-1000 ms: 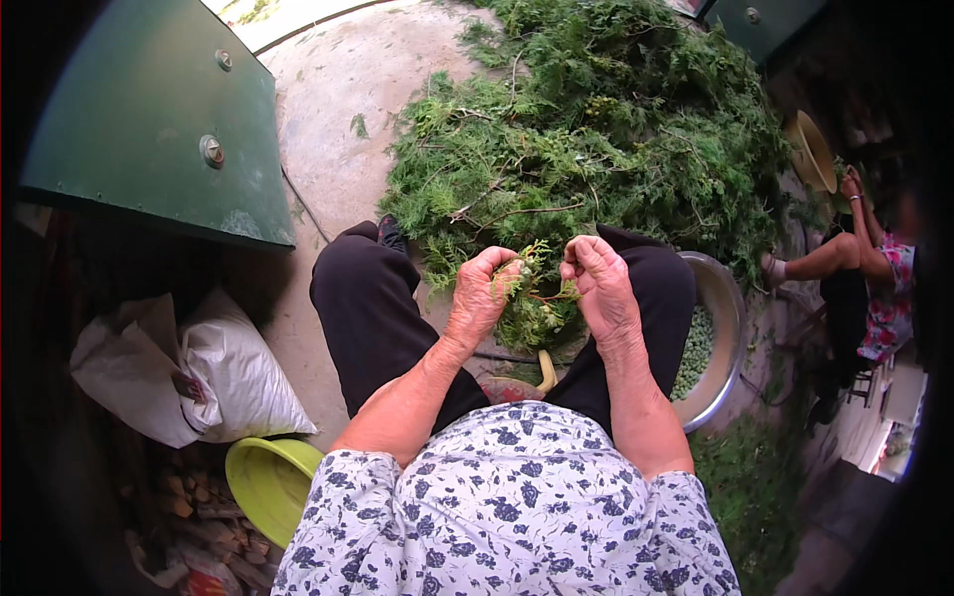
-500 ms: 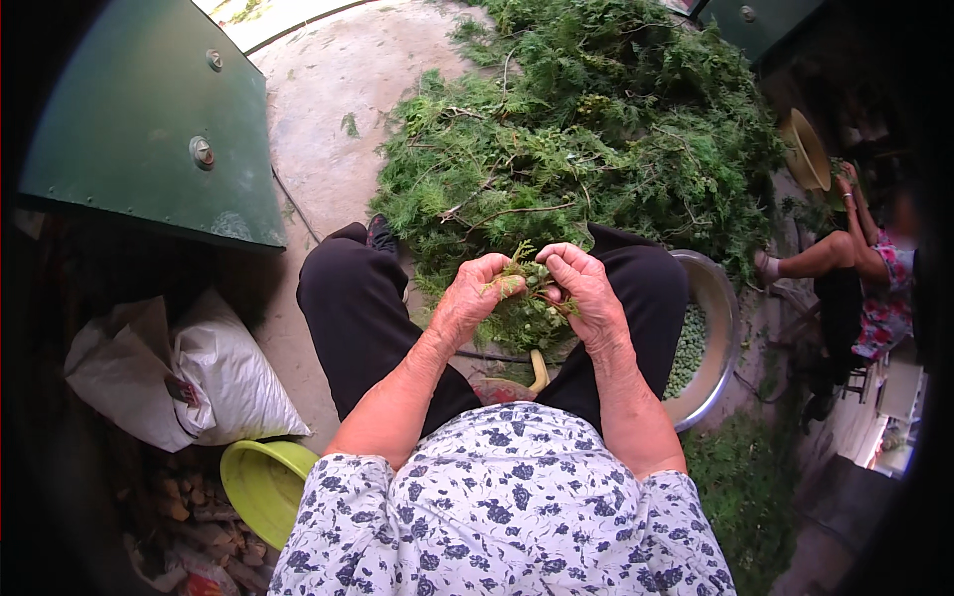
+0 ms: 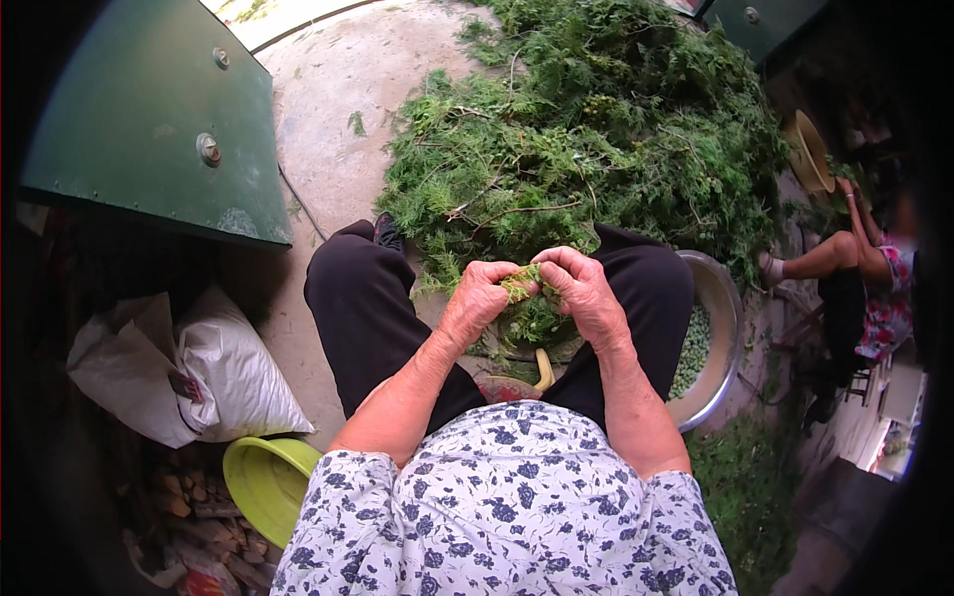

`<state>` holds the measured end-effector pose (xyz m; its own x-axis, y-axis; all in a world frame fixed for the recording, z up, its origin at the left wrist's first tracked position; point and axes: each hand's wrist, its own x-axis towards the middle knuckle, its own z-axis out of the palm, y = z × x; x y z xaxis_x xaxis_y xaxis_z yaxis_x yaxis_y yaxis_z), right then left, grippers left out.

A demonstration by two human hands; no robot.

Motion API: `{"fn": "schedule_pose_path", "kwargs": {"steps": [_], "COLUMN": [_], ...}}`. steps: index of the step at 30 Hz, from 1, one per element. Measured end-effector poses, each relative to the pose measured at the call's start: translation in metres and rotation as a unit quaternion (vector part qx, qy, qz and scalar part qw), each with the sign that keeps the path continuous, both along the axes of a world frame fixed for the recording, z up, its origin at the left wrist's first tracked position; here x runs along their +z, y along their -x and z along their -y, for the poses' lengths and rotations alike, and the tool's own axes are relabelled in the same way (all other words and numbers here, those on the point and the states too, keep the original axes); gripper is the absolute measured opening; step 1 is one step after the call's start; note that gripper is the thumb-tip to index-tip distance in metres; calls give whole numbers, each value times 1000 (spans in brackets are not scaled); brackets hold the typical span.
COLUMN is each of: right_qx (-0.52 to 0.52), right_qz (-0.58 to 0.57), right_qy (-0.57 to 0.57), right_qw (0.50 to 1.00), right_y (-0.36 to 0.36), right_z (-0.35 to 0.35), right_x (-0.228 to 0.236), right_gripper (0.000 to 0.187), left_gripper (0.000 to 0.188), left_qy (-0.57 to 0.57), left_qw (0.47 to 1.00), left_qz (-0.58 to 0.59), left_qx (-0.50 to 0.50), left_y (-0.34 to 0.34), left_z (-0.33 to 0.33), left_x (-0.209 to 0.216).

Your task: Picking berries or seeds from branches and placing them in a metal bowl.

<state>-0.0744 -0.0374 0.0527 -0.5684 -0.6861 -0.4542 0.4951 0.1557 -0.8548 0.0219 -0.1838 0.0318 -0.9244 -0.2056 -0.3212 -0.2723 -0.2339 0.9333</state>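
Observation:
My left hand (image 3: 485, 295) is closed round a small leafy evergreen sprig (image 3: 521, 283) above my lap. My right hand (image 3: 581, 290) meets it from the other side, thumb and fingers pinched at the sprig's edge; fingertips partly hide what is gripped there. Below both hands, more green foliage (image 3: 537, 323) lies between my knees, beside a curved yellowish handle-like piece (image 3: 543, 370). By my right knee stands a wide metal basin (image 3: 732, 328), with many small pale green seed cones (image 3: 693, 348) in it.
A large heap of cut evergreen branches (image 3: 596, 149) covers the ground ahead. At left are a green metal panel (image 3: 149, 129), white sacks (image 3: 234, 368), a lime-green basin (image 3: 260, 487) and chopped wood (image 3: 209, 531). Another person (image 3: 874, 268) sits at right near a yellow basin (image 3: 812, 149).
My hands have drawn closer together over the sprig, and less of it shows between them. The whole view has shifted slightly.

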Motion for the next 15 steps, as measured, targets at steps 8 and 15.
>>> {"fn": "schedule_pose_path", "kwargs": {"steps": [8,15], "right_qx": [97,6], "right_qz": [-271,48], "right_qy": [-27,45], "right_qw": [957,998], "right_y": [-3,-12], "right_z": [6,6], "right_x": [0,-3], "right_gripper": [22,19], "left_gripper": [15,15], "left_qy": [51,-81], "left_qw": [998,997], "left_qz": [-7,-6], "left_qx": [-24,-3], "left_y": [-3,-3], "left_z": [2,0], "left_x": [-6,0]}}
